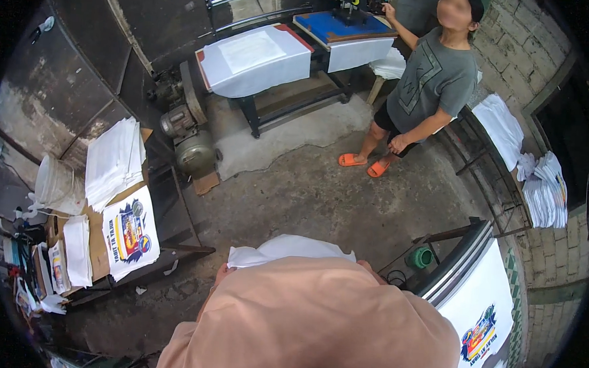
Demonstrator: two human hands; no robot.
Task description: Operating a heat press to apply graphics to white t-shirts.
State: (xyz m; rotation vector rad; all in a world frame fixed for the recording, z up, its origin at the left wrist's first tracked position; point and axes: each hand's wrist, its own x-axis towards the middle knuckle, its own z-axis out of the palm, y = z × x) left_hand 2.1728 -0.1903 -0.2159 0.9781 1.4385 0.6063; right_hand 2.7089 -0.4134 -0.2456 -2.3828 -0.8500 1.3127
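In the head view a white sheet (292, 246) stretches across the front of my body, partly hidden behind my peach-coloured top. My left hand (223, 274) grips its left edge, with only some fingers showing. My right hand (364, 267) is at the sheet's right edge, closed on it and mostly hidden by my top. Nearest on the right is a long metal-edged table (454, 263) bearing a white printed sheet (490, 298).
A co-worker (424, 78) in orange slippers stands at a heat press (347, 25) beside a white-covered board (254, 57). A compressor (194, 153) stands left of them. A bench (98, 241) with paper stacks is at left, a green pail (419, 258) at right, a shelf of sheets (544, 188) behind.
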